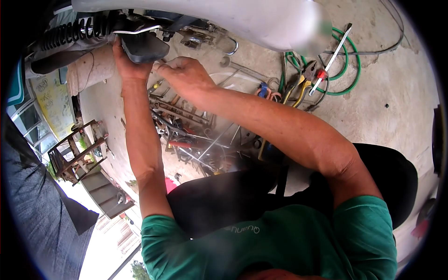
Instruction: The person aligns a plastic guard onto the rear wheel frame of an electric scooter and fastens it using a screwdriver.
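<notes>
The dark block [145, 47] sits high on the left of my view, at the underside of the machine and just below a thin pale metal strip [137, 31]. My left hand [133, 66] comes up against its lower left side, the palm beneath and one finger running up along the edge; the remaining fingers are hidden behind it, so I cannot tell how tightly they close. My right hand [187, 77] is just beside the block's lower right corner, with thumb and forefinger brought close together and the other fingers curled in. The fingertips are small and a little blurred in my feed, so I can't tell whether they pinch anything.

Left of the block I see a dark coil spring [77, 32], and above both hands a smooth whitish panel [210, 18] stretches across the top. Below the hands, a heap of tools [186, 133] lies on the concrete floor [387, 128], between my two forearms, with a red handle [179, 144] among them. Beyond my right forearm, yellow-handled pliers [303, 88] lie near a metal bar [332, 58] with a red piece on it, and a green hose [358, 70] loops around that spot. Farther out on the left stand a rusty metal frame [74, 158] and a dark sheet [37, 200].
</notes>
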Motion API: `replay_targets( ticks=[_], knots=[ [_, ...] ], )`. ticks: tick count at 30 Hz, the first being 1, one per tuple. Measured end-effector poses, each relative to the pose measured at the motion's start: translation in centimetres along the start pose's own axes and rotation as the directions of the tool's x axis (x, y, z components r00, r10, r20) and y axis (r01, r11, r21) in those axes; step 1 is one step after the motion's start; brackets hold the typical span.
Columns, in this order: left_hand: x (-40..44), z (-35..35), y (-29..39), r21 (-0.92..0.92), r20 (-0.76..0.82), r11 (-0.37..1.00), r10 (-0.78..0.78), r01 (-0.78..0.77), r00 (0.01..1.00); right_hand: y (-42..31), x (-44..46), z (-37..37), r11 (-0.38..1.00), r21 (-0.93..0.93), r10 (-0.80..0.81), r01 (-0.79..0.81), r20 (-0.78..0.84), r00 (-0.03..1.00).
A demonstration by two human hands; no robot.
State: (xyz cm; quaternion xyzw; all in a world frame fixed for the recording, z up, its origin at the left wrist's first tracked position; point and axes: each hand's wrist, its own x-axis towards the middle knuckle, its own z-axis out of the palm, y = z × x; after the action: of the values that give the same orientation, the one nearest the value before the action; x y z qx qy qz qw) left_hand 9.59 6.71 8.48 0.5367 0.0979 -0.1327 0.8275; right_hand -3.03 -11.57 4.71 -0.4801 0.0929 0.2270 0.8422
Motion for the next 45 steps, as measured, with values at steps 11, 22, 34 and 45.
replay_targets(
  ticks=[11, 22, 34, 45],
  knots=[
    [0.1, 1.1, -2.0, 0.070, -0.057, 0.996, 0.065, -0.061, 0.996, 1.3, 0.9, -0.3, 0.998, 0.061, -0.002, 0.004, -0.030, 1.000],
    [1.1, 2.3, -2.4, 0.234, -0.054, 0.963, 0.154, -0.137, 0.987, -0.3, 1.0, -3.3, 0.998, 0.019, 0.055, -0.054, -0.095, 0.994],
    [2.4, 3.5, -3.2, 0.178, -0.109, 0.943, 0.303, -0.281, 0.947, -0.8, 1.5, -3.6, 0.998, 0.053, 0.018, -0.014, -0.067, 0.998],
    [2.7, 3.4, -3.2, 0.118, -0.104, 0.937, 0.342, -0.330, 0.934, 0.7, 3.1, -3.0, 0.992, 0.107, 0.083, -0.072, -0.096, 0.992]
  ],
)
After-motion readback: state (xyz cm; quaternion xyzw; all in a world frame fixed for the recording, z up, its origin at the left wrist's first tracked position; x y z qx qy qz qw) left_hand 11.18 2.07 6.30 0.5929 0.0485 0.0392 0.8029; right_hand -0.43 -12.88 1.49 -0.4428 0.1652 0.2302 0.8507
